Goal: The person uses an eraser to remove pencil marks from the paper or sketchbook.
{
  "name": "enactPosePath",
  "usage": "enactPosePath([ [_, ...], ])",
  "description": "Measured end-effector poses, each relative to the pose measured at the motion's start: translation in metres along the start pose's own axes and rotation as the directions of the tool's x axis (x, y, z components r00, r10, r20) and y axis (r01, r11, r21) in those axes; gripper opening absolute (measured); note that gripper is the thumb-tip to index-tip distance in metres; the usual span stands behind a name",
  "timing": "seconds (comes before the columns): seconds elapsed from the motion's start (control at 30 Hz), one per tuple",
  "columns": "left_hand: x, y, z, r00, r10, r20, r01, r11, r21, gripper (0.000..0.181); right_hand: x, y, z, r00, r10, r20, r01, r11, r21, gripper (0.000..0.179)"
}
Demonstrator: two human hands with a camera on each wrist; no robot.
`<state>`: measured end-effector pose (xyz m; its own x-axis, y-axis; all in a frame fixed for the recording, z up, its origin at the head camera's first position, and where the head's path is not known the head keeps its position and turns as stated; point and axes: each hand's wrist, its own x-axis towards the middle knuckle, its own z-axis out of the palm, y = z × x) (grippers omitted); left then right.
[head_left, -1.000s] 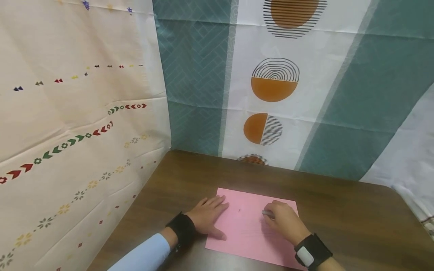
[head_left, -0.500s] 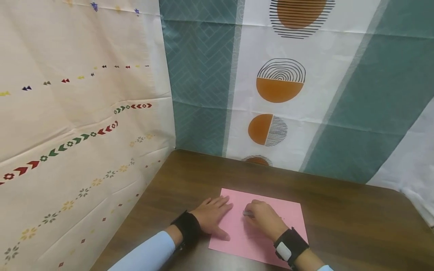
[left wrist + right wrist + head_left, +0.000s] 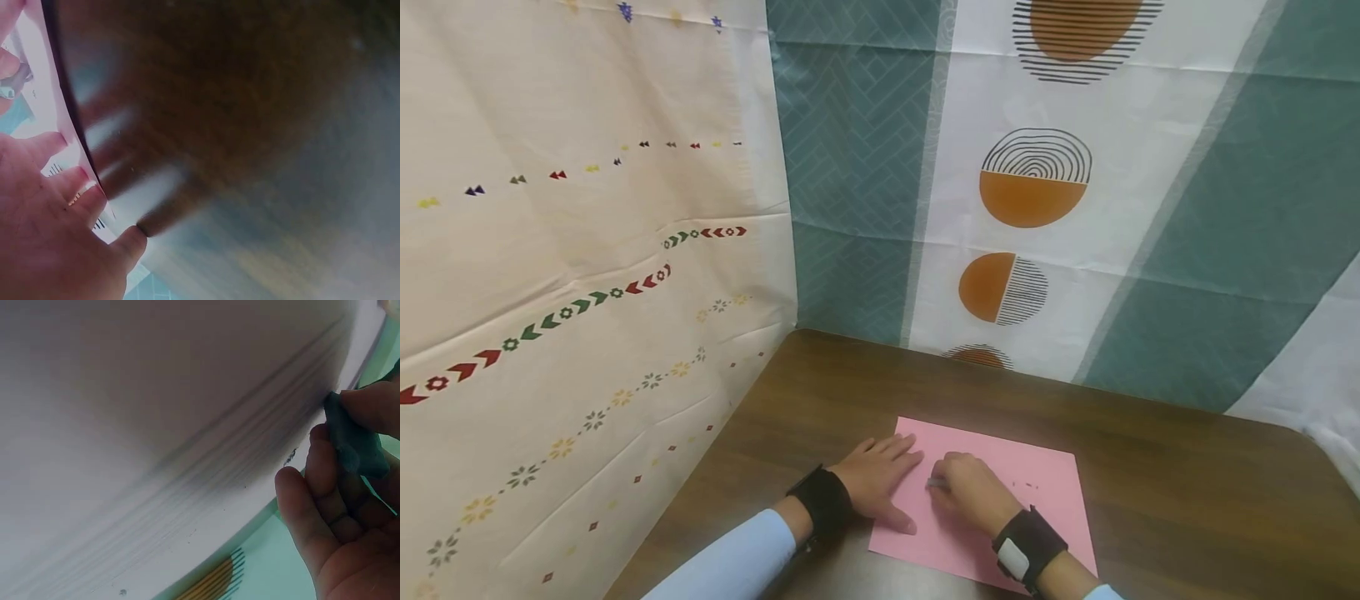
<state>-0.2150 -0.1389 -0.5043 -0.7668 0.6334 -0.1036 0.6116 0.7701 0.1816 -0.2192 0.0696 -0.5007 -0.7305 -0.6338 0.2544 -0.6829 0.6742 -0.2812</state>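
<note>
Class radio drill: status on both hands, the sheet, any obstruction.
Left hand spread across left edge of pink sheet. Right hand gripping small grey block. Sheet on table, dark specks showing. In the way: both hands cover parts.

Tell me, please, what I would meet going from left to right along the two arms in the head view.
Left sleeve, left wristband, left hand, grey block, right hand, right wristband, right sleeve.

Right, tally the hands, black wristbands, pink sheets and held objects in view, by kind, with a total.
Hands, left hand and right hand: 2
Black wristbands, left wristband and right wristband: 2
Pink sheet: 1
Small grey block, held: 1
Total: 6
</note>
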Motion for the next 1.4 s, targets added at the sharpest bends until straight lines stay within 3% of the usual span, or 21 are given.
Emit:
enactPosePath([
  [0.3,0.002,0.001,0.001,1.0,0.01,-0.002,-0.01,1.0,-0.01,0.101,-0.003,0.0,0.002,1.0,-0.015,0.003,0.015,0.996,-0.082,0.012],
  [0.57,0.003,0.004,-0.005,1.0,0.015,0.012,-0.015,1.0,-0.017,0.101,-0.019,0.014,-0.01,0.993,0.112,0.028,-0.109,0.99,-0.091,0.011],
  [0.93,0.002,0.002,-0.004,1.0,0.006,0.024,-0.005,1.0,-0.03,0.102,-0.056,0.048,-0.034,0.948,0.317,0.039,-0.314,0.947,-0.071,0.021],
  [1.23,0.001,0.0,-0.002,0.999,0.0,0.035,0.001,0.999,-0.045,0.101,-0.08,0.071,-0.05,0.89,0.445,0.1,-0.433,0.894,-0.117,0.012],
  [1.4,0.001,-0.001,0.0,0.999,-0.01,0.042,0.012,0.999,-0.053,0.101,-0.086,0.075,-0.054,0.901,0.426,0.081,-0.416,0.902,-0.118,0.014],
])
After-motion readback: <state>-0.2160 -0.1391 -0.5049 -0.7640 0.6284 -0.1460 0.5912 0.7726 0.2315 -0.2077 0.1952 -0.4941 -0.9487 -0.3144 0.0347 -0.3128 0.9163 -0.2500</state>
